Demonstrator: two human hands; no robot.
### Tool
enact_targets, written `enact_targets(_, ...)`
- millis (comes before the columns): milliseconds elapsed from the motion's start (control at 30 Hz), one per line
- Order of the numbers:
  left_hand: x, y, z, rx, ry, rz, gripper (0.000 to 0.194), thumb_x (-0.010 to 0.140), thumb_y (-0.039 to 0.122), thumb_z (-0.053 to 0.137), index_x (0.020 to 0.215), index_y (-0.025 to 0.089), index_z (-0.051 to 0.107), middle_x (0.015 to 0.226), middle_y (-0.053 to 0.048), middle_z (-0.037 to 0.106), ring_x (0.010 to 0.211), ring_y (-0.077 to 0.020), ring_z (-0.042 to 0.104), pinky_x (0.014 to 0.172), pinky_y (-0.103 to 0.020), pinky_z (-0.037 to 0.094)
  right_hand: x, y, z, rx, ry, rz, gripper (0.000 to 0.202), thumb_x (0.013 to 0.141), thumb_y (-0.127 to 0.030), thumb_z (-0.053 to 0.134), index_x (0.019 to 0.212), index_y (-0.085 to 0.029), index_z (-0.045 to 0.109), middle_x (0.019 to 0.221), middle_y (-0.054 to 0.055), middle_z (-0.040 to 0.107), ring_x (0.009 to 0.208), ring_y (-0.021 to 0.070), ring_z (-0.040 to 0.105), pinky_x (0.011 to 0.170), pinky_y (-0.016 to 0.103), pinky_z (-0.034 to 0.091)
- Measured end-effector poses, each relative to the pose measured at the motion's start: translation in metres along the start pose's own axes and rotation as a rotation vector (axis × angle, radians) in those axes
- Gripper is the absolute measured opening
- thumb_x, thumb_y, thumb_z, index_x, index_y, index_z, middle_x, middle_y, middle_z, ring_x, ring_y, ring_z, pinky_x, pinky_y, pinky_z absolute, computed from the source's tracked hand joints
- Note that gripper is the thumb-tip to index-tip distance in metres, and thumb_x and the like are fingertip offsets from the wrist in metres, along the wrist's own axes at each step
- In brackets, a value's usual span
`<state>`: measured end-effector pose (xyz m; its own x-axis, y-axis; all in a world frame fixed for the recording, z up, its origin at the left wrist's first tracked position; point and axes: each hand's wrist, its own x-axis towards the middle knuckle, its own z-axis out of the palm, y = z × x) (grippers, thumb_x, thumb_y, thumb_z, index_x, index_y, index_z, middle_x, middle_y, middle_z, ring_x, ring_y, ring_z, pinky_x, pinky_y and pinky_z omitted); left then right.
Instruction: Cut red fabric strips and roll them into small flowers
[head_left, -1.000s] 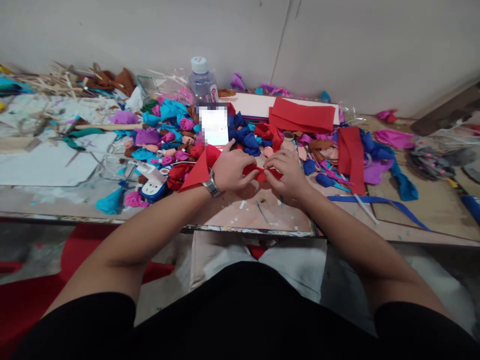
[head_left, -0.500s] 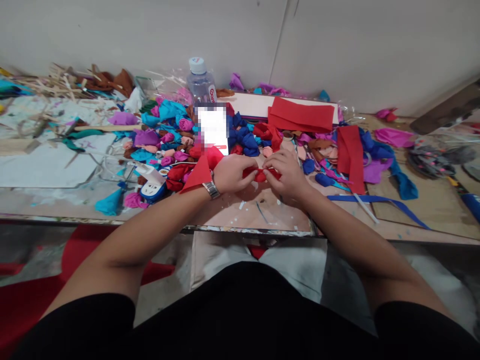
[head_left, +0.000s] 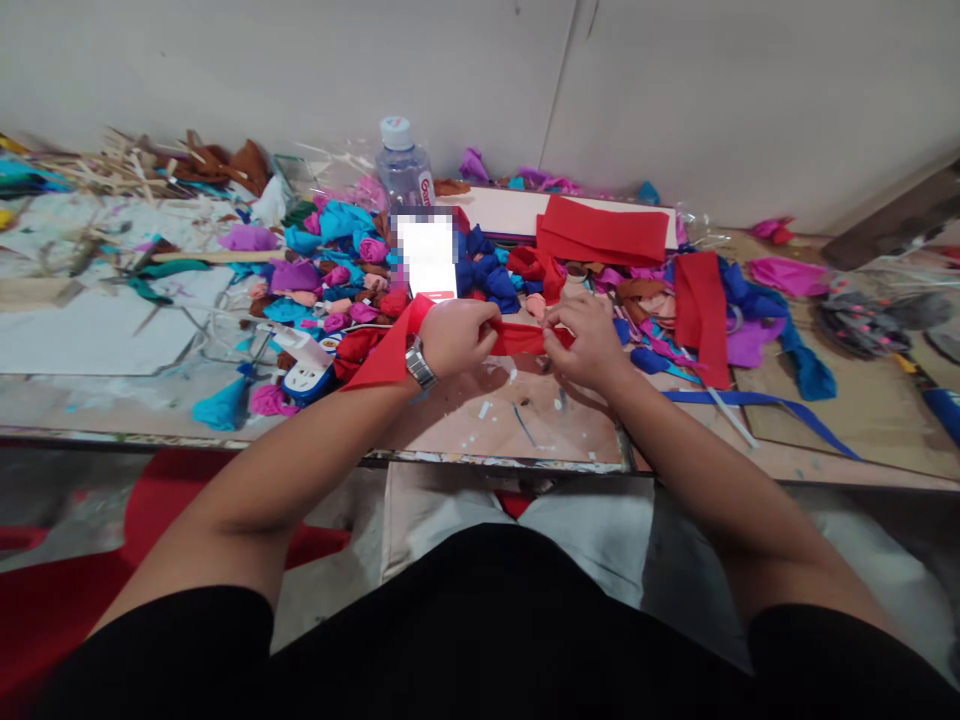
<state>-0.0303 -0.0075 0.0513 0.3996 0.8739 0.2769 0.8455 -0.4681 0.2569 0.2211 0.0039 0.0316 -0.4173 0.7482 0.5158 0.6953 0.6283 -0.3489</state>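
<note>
A red crepe-paper-like strip [head_left: 521, 339] is stretched between my hands above the front of the worktable. My left hand [head_left: 459, 338] is closed on it, knuckles up, and the strip's wide tail hangs out behind that hand over my watch wrist. The fingers of my right hand [head_left: 583, 338] pinch the strip's other end. Just behind my hands are a lit phone [head_left: 429, 258] and crumpled dark blue pieces [head_left: 487, 270]. Part of the strip is hidden under my left hand.
A plastic bottle [head_left: 405, 168] stands behind the phone. Folded red strips [head_left: 604, 230] lie on a white board, with another red strip [head_left: 701, 320] to the right. A power socket [head_left: 309, 378] with a plugged charger, rolled coloured pieces and green-handled pliers [head_left: 150, 290] are on the left.
My hands have moved apart, left hand to the left and right hand to the right. More of the red strip now shows, pulled out straight between them.
</note>
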Motion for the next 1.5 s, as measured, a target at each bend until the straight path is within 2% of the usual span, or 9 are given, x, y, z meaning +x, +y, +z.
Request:
enact_targets(167,0.001,-0.001,-0.005,0.054,0.0,-0.048,0.036,0.092,0.027,0.05,0.109,0.02,0.081,0.106,-0.011,0.083,0.095,-0.0299,0.076,0.079,-0.04,0.049,0.006,0.01,-0.011,-0.012,-0.055,-0.006,0.01,0.089,-0.026,0.06,0.083,-0.022,0.067,0.085,0.008,0.079,0.083,0.027,0.069,0.092,0.045,0.042)
enact_targets(267,0.002,0.0,-0.005,0.077,-0.01,-0.073,0.036,0.092,0.026,0.05,0.108,0.02,0.081,0.106,-0.012,0.083,0.097,-0.0306,0.077,0.079,-0.041,0.049,0.009,0.017,-0.021,0.038,-0.151,-0.024,0.01,0.085,-0.025,0.061,0.08,-0.021,0.068,0.078,0.006,0.077,0.073,0.023,0.066,0.08,0.037,0.043)
enact_targets(433,0.002,0.0,-0.006,0.091,-0.047,-0.089,0.035,0.092,0.029,0.051,0.105,0.02,0.082,0.103,-0.012,0.083,0.096,-0.0308,0.076,0.077,-0.04,0.049,0.014,0.034,-0.039,0.121,-0.33,0.024,0.015,0.083,-0.029,0.06,0.08,-0.02,0.072,0.072,0.004,0.072,0.066,0.0202,0.062,0.068,0.032,0.04)
enact_targets(700,0.003,-0.007,-0.004,0.128,-0.056,-0.079,0.036,0.096,0.033,0.049,0.103,0.022,0.082,0.097,-0.011,0.082,0.092,-0.031,0.076,0.071,-0.04,0.044,0.017,0.06,-0.052,0.112,-0.374,0.107,0.017,0.08,-0.032,0.06,0.079,-0.019,0.072,0.071,0.004,0.071,0.068,0.021,0.063,0.067,0.032,0.041)
enact_targets(933,0.005,-0.01,-0.006,0.2,-0.091,-0.131,0.04,0.1,0.033,0.045,0.104,0.021,0.082,0.1,-0.014,0.082,0.094,-0.0328,0.076,0.069,-0.04,0.04,0.019,0.051,-0.052,0.096,-0.494,0.087,0.019,0.078,-0.032,0.058,0.079,-0.019,0.073,0.073,0.006,0.073,0.067,0.0211,0.062,0.07,0.033,0.042)
enact_targets(1233,0.008,-0.01,-0.02,0.267,-0.128,-0.2,0.047,0.103,0.036,0.039,0.106,0.02,0.083,0.103,-0.017,0.082,0.098,-0.0354,0.076,0.072,-0.04,0.043,0.019,0.057,-0.057,0.057,-0.496,0.124,0.02,0.079,-0.033,0.059,0.081,-0.019,0.074,0.073,0.006,0.074,0.069,0.0225,0.064,0.067,0.033,0.042)
enact_targets(1400,0.009,-0.013,-0.021,0.286,-0.115,-0.167,0.047,0.103,0.032,0.038,0.104,0.017,0.082,0.103,-0.019,0.082,0.1,-0.0358,0.076,0.084,-0.046,0.047,0.018,0.043,-0.052,0.152,-0.525,0.087,0.019,0.085,-0.034,0.06,0.083,-0.02,0.074,0.073,0.004,0.074,0.069,0.0204,0.064,0.069,0.032,0.043)
enact_targets(1500,0.009,-0.015,-0.016,0.21,-0.112,-0.088,0.043,0.101,0.03,0.041,0.105,0.019,0.082,0.105,-0.016,0.082,0.102,-0.034,0.077,0.091,-0.048,0.048,0.016,0.033,-0.045,0.181,-0.524,0.016,0.022,0.09,-0.037,0.061,0.088,-0.021,0.076,0.074,0.004,0.075,0.067,0.0197,0.064,0.068,0.031,0.044)
